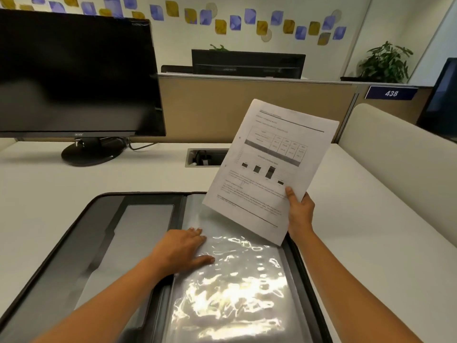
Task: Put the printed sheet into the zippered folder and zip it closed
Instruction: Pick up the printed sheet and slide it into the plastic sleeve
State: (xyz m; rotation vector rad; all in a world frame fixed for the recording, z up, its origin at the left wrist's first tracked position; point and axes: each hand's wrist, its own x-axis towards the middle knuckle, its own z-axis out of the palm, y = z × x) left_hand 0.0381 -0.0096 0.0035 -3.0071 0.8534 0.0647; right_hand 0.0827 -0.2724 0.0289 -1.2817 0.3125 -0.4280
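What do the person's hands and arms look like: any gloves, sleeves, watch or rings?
Left hand and right hand are bare: no gloves, no rings visible. Left forearm and right forearm are bare too, with no sleeve, watch or bracelet in view down to the frame's edge.

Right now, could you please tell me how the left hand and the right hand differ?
The left hand lies flat, fingers straight, on the sleeve of the open folder; the right hand is raised above it. The left hand holds nothing; the right hand pinches the sheet by its lower edge, thumb on the printed face. Both are bare.
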